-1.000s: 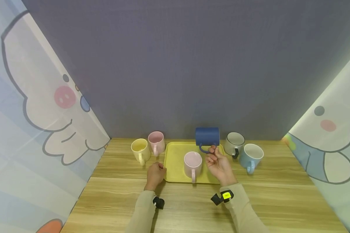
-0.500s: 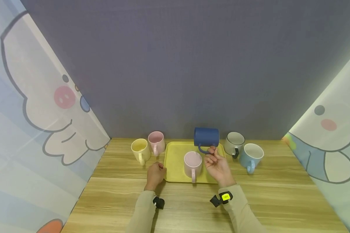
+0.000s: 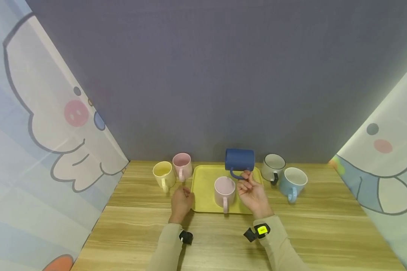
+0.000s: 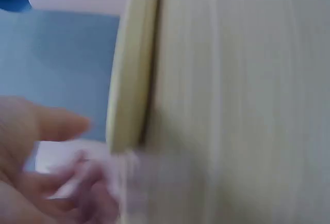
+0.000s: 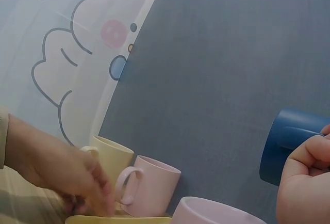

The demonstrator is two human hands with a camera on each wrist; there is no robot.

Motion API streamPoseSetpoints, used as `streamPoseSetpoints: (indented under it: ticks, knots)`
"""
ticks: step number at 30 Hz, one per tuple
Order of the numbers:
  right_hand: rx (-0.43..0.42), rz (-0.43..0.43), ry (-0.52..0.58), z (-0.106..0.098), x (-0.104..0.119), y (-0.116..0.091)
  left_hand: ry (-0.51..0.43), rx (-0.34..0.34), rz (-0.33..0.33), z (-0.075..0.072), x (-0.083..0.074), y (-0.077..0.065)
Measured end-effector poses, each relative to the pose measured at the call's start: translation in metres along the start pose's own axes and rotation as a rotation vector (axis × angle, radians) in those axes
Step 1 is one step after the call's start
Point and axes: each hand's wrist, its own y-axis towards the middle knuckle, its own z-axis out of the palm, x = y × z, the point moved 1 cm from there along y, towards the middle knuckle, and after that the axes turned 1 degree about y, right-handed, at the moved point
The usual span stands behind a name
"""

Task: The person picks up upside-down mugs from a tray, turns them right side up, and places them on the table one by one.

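My right hand [image 3: 254, 195] pinches the handle of a dark blue mug [image 3: 239, 159]. The mug lies on its side in the air over the back right of a yellow tray [image 3: 202, 192], mouth toward the left. On the tray, a pale pink mug [image 3: 224, 195] stands upright, its handle facing me. My left hand [image 3: 181, 204] is beside the tray's left edge. In the left wrist view its thumb [image 4: 64, 124] and blurred fingers are spread apart near the tray rim [image 4: 129, 64], gripping nothing. The right wrist view shows the blue mug [image 5: 281, 141] level in my fingers.
Left of the tray stand a yellow mug [image 3: 165, 177] and another pink mug [image 3: 182, 166]. On the right are a white mug [image 3: 271, 170] with black handle and a light blue mug [image 3: 289, 186]. A grey wall [image 3: 203, 82] rises behind the wooden table [image 3: 325, 226].
The blue mug in my right hand has shifted slightly left. My left hand, earlier with its fingers at the tray's edge, has loosened and its fingers have moved.
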Motion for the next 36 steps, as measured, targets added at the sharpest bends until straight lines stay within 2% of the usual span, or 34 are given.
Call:
streamPoseSetpoints:
  ticks: [3,5,9,14,17,21,23,29,32,36]
  knots:
    - [0.020,0.006,0.003,0.000,-0.002,0.000,-0.193,-0.059,0.054,0.002,-0.018,-0.002]
    - [0.031,0.007,-0.001,0.000,-0.003,-0.001,-0.318,-0.042,0.087,0.004,-0.034,-0.004]
    - [0.056,0.008,-0.034,0.002,-0.008,-0.002,-0.526,0.087,0.099,0.007,-0.067,-0.011]
    - [0.114,0.034,-0.078,0.004,-0.015,-0.002,-0.734,0.255,0.009,0.010,-0.095,-0.019]
    - [0.156,0.062,-0.079,0.004,-0.020,-0.002,-0.804,0.347,-0.028,0.012,-0.104,-0.022]
    - [0.202,0.097,-0.063,0.004,-0.025,-0.003,-0.916,0.464,-0.037,0.014,-0.109,-0.026]
    - [0.219,0.109,-0.074,0.004,-0.028,-0.004,-1.002,0.507,-0.048,0.016,-0.110,-0.027]
    - [0.247,0.126,-0.148,0.005,-0.032,-0.005,-1.233,0.601,-0.070,0.019,-0.108,-0.029]
    - [0.250,0.135,-0.180,0.005,-0.031,-0.006,-1.297,0.647,-0.059,0.019,-0.106,-0.031]
    - [0.260,0.144,-0.268,0.006,-0.029,-0.008,-1.336,0.697,-0.019,0.020,-0.106,-0.032]
